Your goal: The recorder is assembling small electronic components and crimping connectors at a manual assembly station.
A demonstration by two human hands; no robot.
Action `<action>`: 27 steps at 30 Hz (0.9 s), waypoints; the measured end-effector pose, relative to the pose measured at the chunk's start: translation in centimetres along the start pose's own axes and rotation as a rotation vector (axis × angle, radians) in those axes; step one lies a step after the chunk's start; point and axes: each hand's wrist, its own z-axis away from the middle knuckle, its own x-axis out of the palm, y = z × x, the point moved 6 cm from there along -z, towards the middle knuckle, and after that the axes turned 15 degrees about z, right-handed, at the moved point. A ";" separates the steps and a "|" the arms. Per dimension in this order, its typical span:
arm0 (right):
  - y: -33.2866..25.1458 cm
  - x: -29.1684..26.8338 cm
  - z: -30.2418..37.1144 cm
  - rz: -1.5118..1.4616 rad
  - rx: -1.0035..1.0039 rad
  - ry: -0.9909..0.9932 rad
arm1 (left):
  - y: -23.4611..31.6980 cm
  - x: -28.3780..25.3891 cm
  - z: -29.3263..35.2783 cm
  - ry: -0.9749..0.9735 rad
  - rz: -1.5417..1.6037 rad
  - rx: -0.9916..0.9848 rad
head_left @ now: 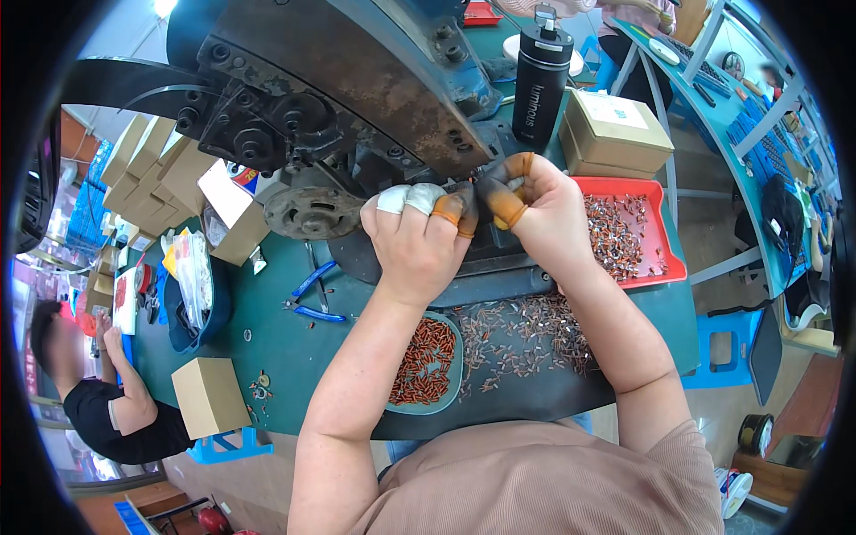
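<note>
Both my hands meet under the head of a dark, oil-stained press machine (357, 85). My left hand (417, 234) has white and orange finger covers, its fingers bent and pinched together. Facing it, my right hand (542, 212) pinches too, with stained orange covers on thumb and finger. Whatever lies between the fingertips is too small and hidden to name. Below my left wrist stands a green bowl (458, 367) of small copper-coloured parts (423, 357). Loose thin metal pieces (522, 334) are strewn between my forearms. A red tray (675, 254) beside my right forearm contains many small copper-and-silver parts.
Blue-handled pliers (314, 294) lie left of the machine. A black bottle (542, 85) and a cardboard box (615, 134) stand behind the red tray. A blue bin (209, 303) and a small carton (210, 397) are further left, where another person (120, 401) sits.
</note>
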 end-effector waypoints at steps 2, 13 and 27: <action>-0.3 0.3 0.1 0.040 -0.083 -0.001 | -0.1 -0.3 0.2 0.001 0.006 -0.012; 1.3 -5.7 5.2 0.305 -0.032 0.060 | 3.0 -5.5 2.6 -0.429 0.175 -0.414; 8.3 -10.2 22.7 0.739 -0.013 0.202 | 4.4 -17.3 15.8 -0.299 -0.070 -0.872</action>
